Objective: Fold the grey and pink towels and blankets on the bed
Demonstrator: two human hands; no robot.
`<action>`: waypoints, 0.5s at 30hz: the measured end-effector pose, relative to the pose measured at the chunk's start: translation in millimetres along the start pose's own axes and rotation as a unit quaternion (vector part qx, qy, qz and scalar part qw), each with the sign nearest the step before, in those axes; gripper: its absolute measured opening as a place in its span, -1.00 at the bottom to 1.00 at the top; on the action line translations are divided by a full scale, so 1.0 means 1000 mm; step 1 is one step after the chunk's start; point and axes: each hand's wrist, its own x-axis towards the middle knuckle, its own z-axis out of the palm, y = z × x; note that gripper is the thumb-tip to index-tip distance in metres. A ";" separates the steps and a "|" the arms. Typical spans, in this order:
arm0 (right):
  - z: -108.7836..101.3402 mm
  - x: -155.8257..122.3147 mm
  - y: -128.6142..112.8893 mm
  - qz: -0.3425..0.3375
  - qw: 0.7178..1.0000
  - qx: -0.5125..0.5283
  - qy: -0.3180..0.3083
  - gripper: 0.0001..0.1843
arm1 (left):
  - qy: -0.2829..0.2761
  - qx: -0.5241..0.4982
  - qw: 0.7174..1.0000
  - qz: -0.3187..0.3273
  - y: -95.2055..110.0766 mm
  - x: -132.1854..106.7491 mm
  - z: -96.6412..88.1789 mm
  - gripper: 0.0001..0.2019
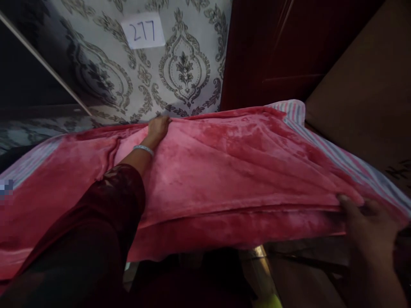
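Note:
A plush pink blanket [231, 167] lies spread and partly folded across a bed. My left hand [158, 128] reaches to the far edge, fingers curled down over the blanket's edge near the wall; a silver bangle sits on the wrist and the sleeve is dark maroon. My right hand [362, 222] is at the near right corner, fingers closed on the blanket's folded edge there.
A striped sheet [340, 149] shows under the blanket at the right and left. Patterned wallpaper [180, 64] with a paper label reading 277 [143, 31] is behind the bed. A dark red wooden door [272, 47] and a brown panel [362, 94] stand at right.

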 end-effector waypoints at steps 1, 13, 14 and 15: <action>0.002 0.001 0.000 0.002 1.000 -0.018 -0.002 -0.66 | -0.016 0.006 1.000 0.005 0.001 0.000 0.005 -0.58; 0.012 0.002 -0.012 0.027 0.988 -0.147 -0.035 -0.64 | -0.074 0.021 0.988 0.130 0.009 -0.045 -0.030 -0.68; 0.011 0.005 -0.010 0.025 0.986 -0.158 -0.035 -0.61 | -0.083 0.023 0.985 0.152 0.010 -0.062 -0.044 -0.70; 0.011 0.008 -0.006 0.009 0.985 -0.166 -0.035 -0.59 | -0.090 0.018 0.980 0.176 0.011 -0.084 -0.057 -0.71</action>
